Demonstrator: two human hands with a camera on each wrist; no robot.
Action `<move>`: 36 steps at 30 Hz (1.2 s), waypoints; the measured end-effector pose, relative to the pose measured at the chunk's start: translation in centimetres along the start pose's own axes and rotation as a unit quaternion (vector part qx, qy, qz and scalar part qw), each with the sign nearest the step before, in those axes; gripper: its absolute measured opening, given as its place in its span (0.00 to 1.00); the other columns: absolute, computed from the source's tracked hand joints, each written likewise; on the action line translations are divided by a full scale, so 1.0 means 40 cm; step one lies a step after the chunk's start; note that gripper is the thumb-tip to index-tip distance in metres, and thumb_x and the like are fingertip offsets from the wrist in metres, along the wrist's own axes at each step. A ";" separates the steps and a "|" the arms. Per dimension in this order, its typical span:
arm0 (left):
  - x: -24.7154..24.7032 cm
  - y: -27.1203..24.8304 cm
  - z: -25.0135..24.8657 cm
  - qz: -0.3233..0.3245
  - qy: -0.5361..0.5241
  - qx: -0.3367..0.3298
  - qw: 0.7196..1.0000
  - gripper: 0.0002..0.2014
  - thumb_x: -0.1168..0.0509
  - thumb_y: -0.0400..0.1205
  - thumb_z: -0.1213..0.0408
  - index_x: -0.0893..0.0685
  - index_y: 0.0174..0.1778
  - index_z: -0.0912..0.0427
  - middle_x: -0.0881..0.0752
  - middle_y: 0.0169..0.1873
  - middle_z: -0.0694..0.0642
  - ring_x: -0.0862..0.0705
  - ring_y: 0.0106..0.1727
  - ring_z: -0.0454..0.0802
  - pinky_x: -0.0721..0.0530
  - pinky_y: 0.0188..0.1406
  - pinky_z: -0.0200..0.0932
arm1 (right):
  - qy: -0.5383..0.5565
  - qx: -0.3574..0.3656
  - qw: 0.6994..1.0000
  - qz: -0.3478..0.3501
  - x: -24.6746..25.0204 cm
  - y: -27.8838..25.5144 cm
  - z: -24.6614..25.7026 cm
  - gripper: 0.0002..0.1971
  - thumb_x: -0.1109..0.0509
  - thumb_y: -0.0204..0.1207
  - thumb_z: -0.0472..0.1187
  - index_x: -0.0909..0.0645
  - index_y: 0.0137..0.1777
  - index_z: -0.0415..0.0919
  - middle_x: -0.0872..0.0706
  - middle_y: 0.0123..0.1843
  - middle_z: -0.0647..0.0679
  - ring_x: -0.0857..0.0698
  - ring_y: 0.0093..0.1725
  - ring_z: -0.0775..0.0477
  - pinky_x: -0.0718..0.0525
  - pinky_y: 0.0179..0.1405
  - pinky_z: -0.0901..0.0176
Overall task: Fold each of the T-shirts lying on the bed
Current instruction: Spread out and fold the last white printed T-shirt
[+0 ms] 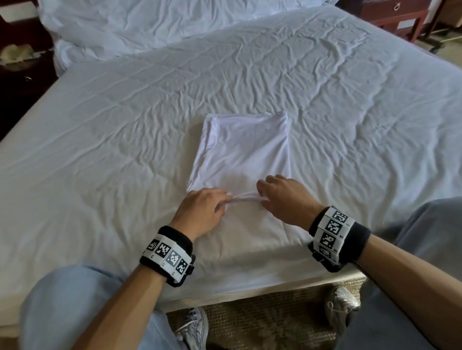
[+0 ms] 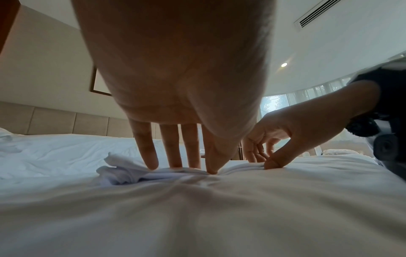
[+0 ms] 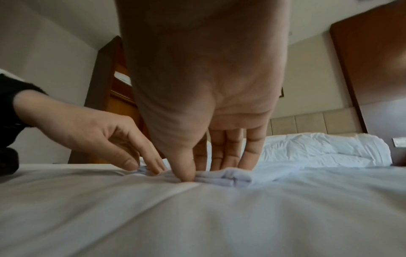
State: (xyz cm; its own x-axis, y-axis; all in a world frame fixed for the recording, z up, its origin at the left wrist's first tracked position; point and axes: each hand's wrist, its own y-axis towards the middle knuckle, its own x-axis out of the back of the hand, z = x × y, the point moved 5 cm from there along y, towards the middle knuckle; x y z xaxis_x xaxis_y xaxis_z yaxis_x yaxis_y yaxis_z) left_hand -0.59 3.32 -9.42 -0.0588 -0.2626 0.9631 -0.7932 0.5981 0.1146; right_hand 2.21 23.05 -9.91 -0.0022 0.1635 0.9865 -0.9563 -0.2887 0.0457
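The big white bed (image 1: 111, 145) fills the view, and near its front edge lies the one T-shirt (image 1: 244, 146) in sight, white on white and already narrowed to a long panel, with the left hand (image 1: 202, 213) and right hand (image 1: 284, 198) side by side pinching its near hem between thumb and fingers. The risk here, I'd say: both grips sit close together mid-hem, so on lifting the outer corners could droop and the fold land crooked, or sheet gets pinched too. No brand or readable writing shows, only coded black-and-white squares on the wristbands (image 1: 168, 255)
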 end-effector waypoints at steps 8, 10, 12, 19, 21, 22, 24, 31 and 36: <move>-0.001 -0.006 0.000 0.016 -0.006 0.009 1.000 0.18 0.34 0.85 0.63 0.14 0.71 0.46 0.12 0.65 0.45 0.13 0.60 0.52 0.14 0.62 0.52 | -0.079 -0.005 0.997 0.005 0.005 -0.012 0.027 0.16 0.30 0.75 0.28 0.23 0.62 0.38 0.17 0.53 0.42 0.16 0.53 0.38 0.24 0.43 0.48; -0.001 -0.003 -0.001 0.022 -0.010 0.016 1.000 0.18 0.34 0.85 0.61 0.15 0.72 0.48 0.12 0.65 0.45 0.13 0.60 0.51 0.15 0.63 0.51 | -0.069 -0.007 0.998 0.005 0.013 -0.009 0.026 0.13 0.32 0.75 0.27 0.23 0.57 0.38 0.17 0.50 0.42 0.16 0.51 0.36 0.29 0.39 0.49; -0.002 0.005 -0.007 0.033 0.001 0.022 0.999 0.18 0.33 0.85 0.59 0.16 0.72 0.49 0.13 0.63 0.47 0.14 0.59 0.52 0.17 0.61 0.51 | -0.056 -0.006 0.998 0.006 0.024 -0.006 0.022 0.10 0.35 0.74 0.27 0.25 0.51 0.39 0.17 0.47 0.42 0.17 0.49 0.36 0.31 0.37 0.49; -0.016 0.058 -0.048 0.046 0.101 0.026 0.994 0.21 0.34 0.84 0.51 0.23 0.74 0.49 0.17 0.64 0.51 0.17 0.61 0.56 0.22 0.60 0.53 | -0.037 0.004 0.999 0.020 0.042 -0.005 0.018 0.11 0.32 0.72 0.33 0.21 0.54 0.41 0.16 0.49 0.46 0.16 0.49 0.39 0.19 0.38 0.48; -0.016 0.073 -0.065 0.028 0.125 0.009 0.992 0.18 0.34 0.83 0.58 0.22 0.70 0.50 0.17 0.61 0.51 0.17 0.60 0.56 0.24 0.59 0.51 | -0.035 0.006 0.999 0.030 0.039 -0.009 0.017 0.11 0.32 0.73 0.34 0.21 0.54 0.43 0.16 0.50 0.47 0.16 0.49 0.39 0.17 0.41 0.47; -0.015 0.077 -0.070 0.021 0.138 0.003 0.990 0.18 0.34 0.82 0.62 0.20 0.68 0.50 0.18 0.60 0.51 0.18 0.59 0.55 0.25 0.58 0.50 | -0.029 0.006 0.999 0.032 0.039 -0.011 0.015 0.11 0.32 0.73 0.35 0.20 0.55 0.43 0.16 0.50 0.48 0.16 0.49 0.40 0.17 0.41 0.47; -0.011 0.080 -0.068 0.014 0.164 0.004 0.986 0.18 0.34 0.80 0.70 0.18 0.65 0.52 0.17 0.57 0.52 0.18 0.58 0.55 0.27 0.57 0.49 | -0.009 0.004 0.999 0.033 0.043 -0.013 0.008 0.11 0.32 0.73 0.35 0.20 0.55 0.45 0.16 0.50 0.49 0.16 0.48 0.41 0.22 0.39 0.51; 0.032 0.053 0.006 0.005 0.187 0.076 0.979 0.11 0.36 0.78 0.74 0.15 0.52 0.57 0.12 0.50 0.58 0.13 0.53 0.62 0.25 0.52 0.52 | 0.029 -0.013 0.999 0.039 0.069 -0.024 -0.022 0.10 0.32 0.73 0.38 0.20 0.52 0.50 0.14 0.49 0.52 0.17 0.42 0.44 0.29 0.32 0.57; 0.046 0.024 0.028 -0.004 0.162 0.053 0.985 0.10 0.30 0.72 0.73 0.22 0.41 0.55 0.15 0.40 0.56 0.15 0.43 0.62 0.32 0.42 0.50 | 0.031 -0.004 0.998 0.058 0.051 -0.029 -0.033 0.10 0.31 0.76 0.38 0.21 0.57 0.47 0.14 0.53 0.52 0.16 0.45 0.46 0.28 0.32 0.59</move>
State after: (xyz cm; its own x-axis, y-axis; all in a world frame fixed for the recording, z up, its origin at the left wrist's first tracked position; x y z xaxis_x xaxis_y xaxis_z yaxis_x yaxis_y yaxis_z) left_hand -2.15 2.58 -7.80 0.1299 -0.0012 0.9915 -0.8531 0.5096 0.1124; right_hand 2.91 24.96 -8.15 -0.1314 0.1871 0.9735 -0.9509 -0.3014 -0.0704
